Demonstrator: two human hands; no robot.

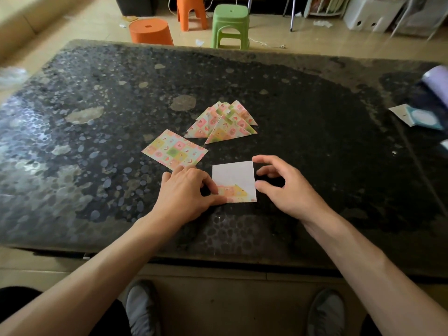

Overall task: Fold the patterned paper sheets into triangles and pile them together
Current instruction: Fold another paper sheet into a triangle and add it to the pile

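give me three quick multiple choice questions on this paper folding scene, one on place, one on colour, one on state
1. Where does the pile of triangles lie relative to the sheet being folded?
A) beyond it, farther away
B) nearer than it
C) on a stool

2. Which colour faces up on most of that sheet?
A) black
B) white
C) green

3. What state is the patterned sheet by the left hand in?
A) crumpled
B) folded into a triangle
C) flat and unfolded

Answers:
1 A, the pile sits past the sheet's far edge.
2 B, only its turned-up near corner shows pattern.
3 C, it lies as a full square.
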